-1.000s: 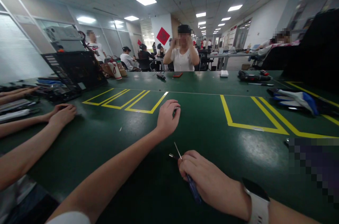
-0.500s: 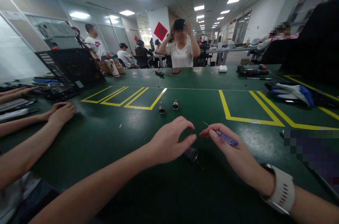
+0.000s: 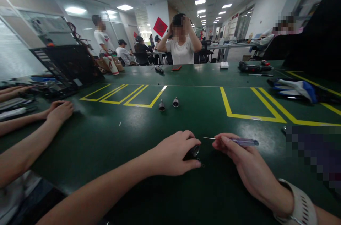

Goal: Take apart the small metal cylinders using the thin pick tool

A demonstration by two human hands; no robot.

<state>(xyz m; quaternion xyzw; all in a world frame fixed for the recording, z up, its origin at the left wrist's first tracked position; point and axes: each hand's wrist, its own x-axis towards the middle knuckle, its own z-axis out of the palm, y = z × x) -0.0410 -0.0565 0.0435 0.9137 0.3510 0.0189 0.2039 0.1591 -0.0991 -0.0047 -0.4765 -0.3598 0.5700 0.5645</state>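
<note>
My left hand (image 3: 176, 154) is curled around a dark metal cylinder (image 3: 195, 151) lying on the green table. Its fingers cover the cylinder's top and far side, and the thumb is low along the near side. Only the open round end shows. Small dark rings (image 3: 203, 165) lie by the thumb tip; their kind is hard to make out. My right hand (image 3: 239, 154) pinches a thin screwdriver (image 3: 246, 142) with a clear purple handle. Its slim shaft points left, toward the cylinder but apart from it. Two metal cup-shaped parts with narrow tips, one (image 3: 162, 105) and another (image 3: 176, 102), stand farther back.
Yellow tape outlines (image 3: 138, 105) mark the green table (image 3: 128, 154). Another person's hands (image 3: 60, 109) rest at the left. Gloves (image 3: 295, 90) and a power tool (image 3: 253, 69) lie at the right. A dark, partly blurred-out object (image 3: 314, 150) is at the right edge. A person (image 3: 183, 49) sits opposite.
My left hand has come down around the metal cylinder. My right hand has shifted right and slightly down, and the screwdriver has turned nearly level.
</note>
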